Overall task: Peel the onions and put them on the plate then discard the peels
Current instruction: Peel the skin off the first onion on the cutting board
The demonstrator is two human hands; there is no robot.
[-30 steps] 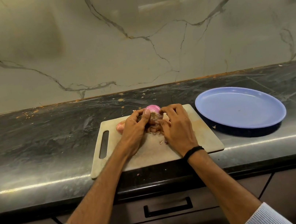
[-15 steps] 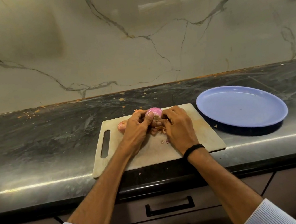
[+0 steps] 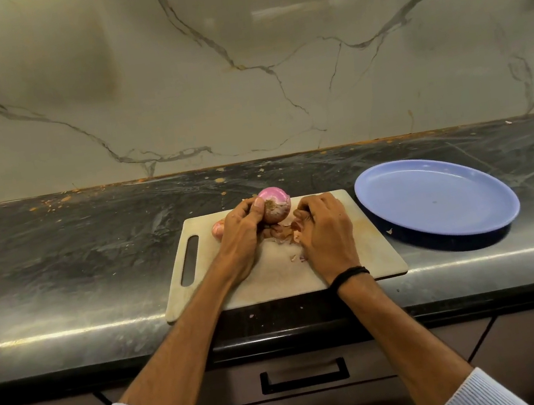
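We see the left hand [image 3: 244,237], its fingers [image 3: 256,206] curled round a glossy, round pink-purple onion [image 3: 276,206] whose dry root end faces us. The right hand [image 3: 327,231] bends its fingers [image 3: 305,212] over crinkled brown papery peels [image 3: 282,231]; we cannot tell whether they pinch any. Beneath lies a pale flat rectangular cutting board [image 3: 270,278]. Right of the right fingers, a smooth round blue plate [image 3: 432,202] sits on the dark veined stone desk [image 3: 76,258]

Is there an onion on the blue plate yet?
No, the plate is bare; the left hand grips the onion at the cutting board.
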